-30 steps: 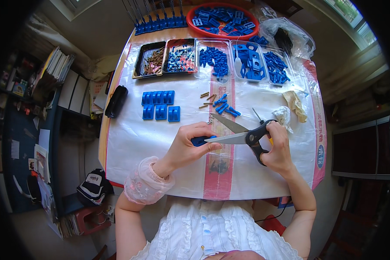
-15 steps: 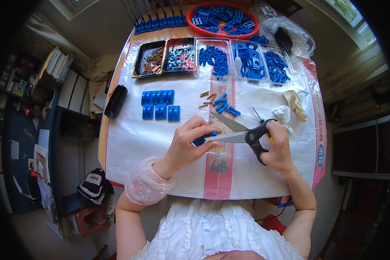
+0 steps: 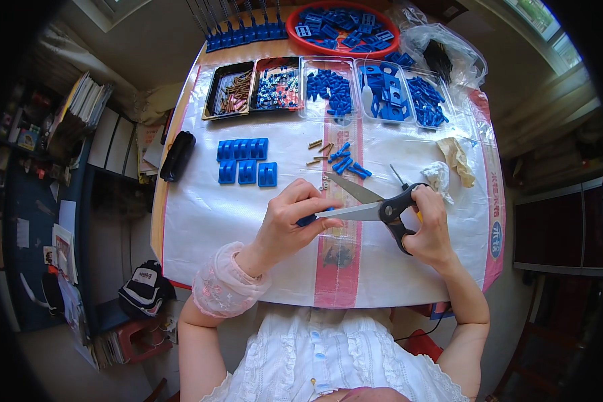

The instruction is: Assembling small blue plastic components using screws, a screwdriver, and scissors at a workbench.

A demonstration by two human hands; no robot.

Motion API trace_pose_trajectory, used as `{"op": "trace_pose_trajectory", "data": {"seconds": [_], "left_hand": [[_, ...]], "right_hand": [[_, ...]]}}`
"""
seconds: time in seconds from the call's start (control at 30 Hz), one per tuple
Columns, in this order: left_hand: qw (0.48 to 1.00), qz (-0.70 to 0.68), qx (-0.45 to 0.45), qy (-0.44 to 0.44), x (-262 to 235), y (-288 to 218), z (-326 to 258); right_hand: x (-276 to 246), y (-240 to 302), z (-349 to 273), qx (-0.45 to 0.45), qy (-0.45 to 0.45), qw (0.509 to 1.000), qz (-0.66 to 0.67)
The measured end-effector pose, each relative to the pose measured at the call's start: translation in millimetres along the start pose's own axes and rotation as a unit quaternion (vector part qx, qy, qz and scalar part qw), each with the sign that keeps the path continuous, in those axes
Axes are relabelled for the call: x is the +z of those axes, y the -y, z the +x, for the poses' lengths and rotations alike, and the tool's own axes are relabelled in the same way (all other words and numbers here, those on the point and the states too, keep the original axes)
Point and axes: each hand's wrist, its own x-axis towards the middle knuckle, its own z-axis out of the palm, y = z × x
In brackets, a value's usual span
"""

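Home room with a tabletop workshop

This looks like a lived-in room at home, its table doing a workbench's duty. The domestic side lies around the edges: a dark shelving unit [image 3: 74, 187] crowded with belongings, upright books and papers [image 3: 82, 100], a black-and-white backpack [image 3: 145, 289], a red plastic stool [image 3: 141, 340], and a curtain [image 3: 569, 97] near the window [image 3: 534, 17]. The workshop side is on the wooden table [image 3: 158, 231], covered by a white-and-pink plastic sheet [image 3: 241, 228]. Small parts are sorted by kind into shallow black and clear trays, a red basin [image 3: 335, 53] holds blue plastic pieces in bulk, and black-handled scissors [image 3: 386, 210] are in hand.
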Motion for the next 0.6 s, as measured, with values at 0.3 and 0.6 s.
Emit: {"op": "trace_pose_trajectory", "data": {"seconds": [0.3, 0.6], "left_hand": [[1.000, -0.002, -0.008, -0.006, 0.1, -2.2, 1.1], [1.000, 0.019, 0.018, -0.003, -0.3, 1.1, -1.7]], "right_hand": [[0.1, 1.4, 1.0, -0.006, -0.006, 1.000, 0.009], [-0.7, 4.6, 2.1, -0.008, -0.011, 1.000, 0.011]]}}
